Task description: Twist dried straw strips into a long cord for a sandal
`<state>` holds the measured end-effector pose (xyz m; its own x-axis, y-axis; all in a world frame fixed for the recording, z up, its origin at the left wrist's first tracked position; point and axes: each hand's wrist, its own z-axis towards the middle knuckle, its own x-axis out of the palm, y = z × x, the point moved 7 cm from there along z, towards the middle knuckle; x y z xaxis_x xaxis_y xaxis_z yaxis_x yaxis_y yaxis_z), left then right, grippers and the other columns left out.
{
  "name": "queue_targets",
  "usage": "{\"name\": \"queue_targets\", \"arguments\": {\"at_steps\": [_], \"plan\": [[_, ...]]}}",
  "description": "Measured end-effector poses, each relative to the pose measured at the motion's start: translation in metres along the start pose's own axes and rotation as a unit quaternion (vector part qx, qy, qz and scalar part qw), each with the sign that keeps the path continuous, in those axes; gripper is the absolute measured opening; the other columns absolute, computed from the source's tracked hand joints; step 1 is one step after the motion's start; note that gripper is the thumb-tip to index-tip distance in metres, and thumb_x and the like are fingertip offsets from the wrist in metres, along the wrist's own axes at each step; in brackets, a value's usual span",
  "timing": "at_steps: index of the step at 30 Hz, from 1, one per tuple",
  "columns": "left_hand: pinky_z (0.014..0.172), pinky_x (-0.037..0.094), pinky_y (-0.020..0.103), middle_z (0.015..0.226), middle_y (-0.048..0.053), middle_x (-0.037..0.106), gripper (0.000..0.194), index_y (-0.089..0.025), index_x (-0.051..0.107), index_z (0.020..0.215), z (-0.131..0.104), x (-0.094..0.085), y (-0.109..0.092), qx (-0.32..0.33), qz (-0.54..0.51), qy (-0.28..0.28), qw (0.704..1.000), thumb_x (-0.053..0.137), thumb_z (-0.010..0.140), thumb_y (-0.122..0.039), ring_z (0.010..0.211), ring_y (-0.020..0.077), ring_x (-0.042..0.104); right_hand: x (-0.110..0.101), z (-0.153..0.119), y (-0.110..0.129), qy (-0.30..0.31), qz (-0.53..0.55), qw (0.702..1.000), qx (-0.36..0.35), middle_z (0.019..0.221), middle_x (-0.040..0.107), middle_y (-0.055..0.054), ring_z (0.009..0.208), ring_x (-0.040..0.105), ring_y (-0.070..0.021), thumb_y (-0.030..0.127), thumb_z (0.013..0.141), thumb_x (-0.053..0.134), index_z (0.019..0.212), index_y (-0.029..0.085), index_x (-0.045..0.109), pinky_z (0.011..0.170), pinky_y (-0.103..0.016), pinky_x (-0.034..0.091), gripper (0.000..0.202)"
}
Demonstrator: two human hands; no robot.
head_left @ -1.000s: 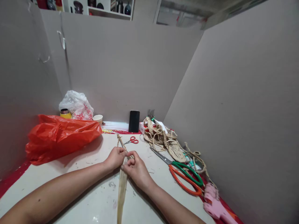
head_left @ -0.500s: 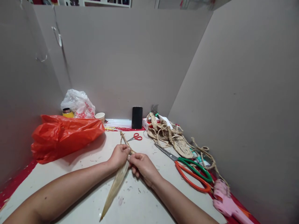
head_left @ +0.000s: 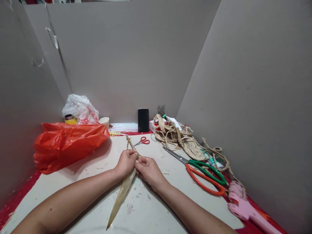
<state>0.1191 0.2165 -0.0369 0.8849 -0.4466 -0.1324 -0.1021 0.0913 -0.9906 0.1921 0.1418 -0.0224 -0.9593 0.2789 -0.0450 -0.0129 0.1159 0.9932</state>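
A long, pale tan dried corn husk (head_left: 122,196) hangs down from between my two hands, its pointed tip toward the table's near edge. My left hand (head_left: 126,163) is closed, thumb and fingers pinching the husk's upper end where it meets a thin twisted cord (head_left: 129,142). Pressed close beside it, my right hand (head_left: 149,171) also pinches at this joint; its lower fingers are curled. The cord sticks out beyond my hands in a narrow loop. Exactly how husk and cord join is hidden by my fingers.
Small red scissors (head_left: 144,140) lie beyond my hands. To the right are big green-and-orange scissors (head_left: 195,165), a heap of braided cord (head_left: 187,143) and a pink glue gun (head_left: 240,204). A red plastic bag (head_left: 70,143) sits left; a phone (head_left: 143,120) leans on the back wall.
My view has tipped down and shifted slightly. My right hand's fingers have drawn in closer to my left hand, both still pinching the husk and cord.
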Motion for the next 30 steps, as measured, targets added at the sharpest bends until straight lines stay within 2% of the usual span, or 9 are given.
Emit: {"name": "queue_targets", "arguments": {"at_steps": [5, 11, 15, 18, 21, 24, 26, 28, 30], "plan": [[0.055, 0.036, 0.022, 0.058, 0.0, 0.054, 0.02, -0.014, 0.055, 0.065, 0.0, 0.0, -0.002, 0.004, 0.003, 0.007, 1.0, 0.054, 0.072, -0.032, 0.056, 0.0112, 0.049, -0.003, 0.002, 0.003, -0.043, -0.068, 0.996, -0.047, 0.04, 0.039, 0.008, 0.04, 0.03, -0.0065, 0.021, 0.06, 0.05, 0.052, 0.019, 0.043, 0.041, -0.02, 0.021, 0.011], [0.049, 0.029, 0.021, 0.049, -0.005, 0.044, 0.02, -0.015, 0.05, 0.065, -0.005, 0.0, -0.008, -0.032, -0.018, 0.009, 0.999, 0.053, 0.073, -0.033, 0.046, 0.0075, 0.037, -0.019, 0.005, 0.001, -0.078, -0.076, 0.993, -0.05, 0.043, 0.042, 0.006, 0.042, 0.035, -0.0083, 0.019, 0.062, 0.051, 0.053, 0.019, 0.045, 0.043, -0.021, 0.025, 0.011], [0.049, 0.028, 0.02, 0.048, -0.006, 0.044, 0.021, -0.016, 0.05, 0.065, -0.007, 0.002, -0.009, -0.06, -0.033, 0.013, 0.998, 0.055, 0.073, -0.034, 0.044, 0.007, 0.036, -0.03, 0.0, 0.023, -0.066, 0.019, 0.993, -0.095, 0.053, 0.048, 0.005, 0.048, 0.041, -0.009, 0.028, 0.069, 0.058, 0.064, 0.019, 0.047, 0.047, -0.02, 0.031, 0.015], [0.05, 0.029, 0.02, 0.052, -0.004, 0.049, 0.025, -0.015, 0.052, 0.068, -0.007, 0.003, -0.006, -0.07, -0.037, 0.017, 0.997, 0.056, 0.074, -0.039, 0.047, 0.0077, 0.039, -0.036, -0.006, 0.036, -0.033, 0.152, 0.986, -0.062, 0.062, 0.056, 0.004, 0.052, 0.05, -0.0103, 0.037, 0.071, 0.062, 0.072, 0.02, 0.046, 0.052, -0.022, 0.039, 0.023], [0.048, 0.025, 0.02, 0.049, -0.006, 0.044, 0.026, -0.016, 0.051, 0.067, -0.006, 0.001, -0.004, -0.066, -0.023, 0.013, 0.997, 0.056, 0.074, -0.04, 0.045, 0.0071, 0.035, -0.049, -0.017, 0.053, -0.016, 0.239, 0.97, -0.028, 0.053, 0.05, 0.008, 0.041, 0.042, -0.0074, 0.042, 0.073, 0.062, 0.073, 0.022, 0.042, 0.046, -0.021, 0.038, 0.029], [0.047, 0.022, 0.02, 0.046, -0.007, 0.04, 0.026, -0.016, 0.05, 0.064, -0.006, 0.0, -0.003, -0.066, -0.019, 0.013, 0.998, 0.056, 0.074, -0.038, 0.042, 0.006, 0.03, -0.082, -0.034, 0.09, -0.022, 0.232, 0.971, -0.06, 0.047, 0.039, 0.011, 0.034, 0.026, -0.0039, 0.041, 0.072, 0.066, 0.069, 0.022, 0.04, 0.035, -0.016, 0.022, 0.032], [0.046, 0.021, 0.02, 0.045, -0.007, 0.04, 0.025, -0.015, 0.05, 0.063, -0.006, 0.0, -0.003, -0.067, -0.017, 0.014, 0.998, 0.056, 0.075, -0.037, 0.041, 0.0055, 0.029, -0.125, -0.052, 0.124, -0.095, 0.197, 0.969, -0.116, 0.047, 0.037, 0.01, 0.035, 0.025, -0.0043, 0.037, 0.069, 0.069, 0.066, 0.022, 0.041, 0.034, -0.015, 0.012, 0.032], [0.046, 0.021, 0.02, 0.045, -0.007, 0.04, 0.024, -0.015, 0.051, 0.064, -0.006, 0.0, -0.003, -0.069, -0.016, 0.015, 0.997, 0.055, 0.075, -0.035, 0.041, 0.0056, 0.028, -0.174, -0.08, 0.165, -0.207, 0.157, 0.941, -0.216, 0.044, 0.034, 0.009, 0.034, 0.023, -0.0049, 0.03, 0.069, 0.07, 0.061, 0.022, 0.043, 0.033, -0.018, 0.01, 0.029], [0.046, 0.021, 0.02, 0.045, -0.006, 0.041, 0.024, -0.015, 0.051, 0.064, -0.006, 0.0, -0.002, -0.071, -0.017, 0.016, 0.997, 0.055, 0.076, -0.035, 0.042, 0.0061, 0.03, -0.213, -0.116, 0.201, -0.323, 0.102, 0.881, -0.331, 0.042, 0.035, 0.008, 0.034, 0.024, -0.0065, 0.021, 0.066, 0.071, 0.065, 0.022, 0.052, 0.033, -0.022, 0.011, 0.019]]}}
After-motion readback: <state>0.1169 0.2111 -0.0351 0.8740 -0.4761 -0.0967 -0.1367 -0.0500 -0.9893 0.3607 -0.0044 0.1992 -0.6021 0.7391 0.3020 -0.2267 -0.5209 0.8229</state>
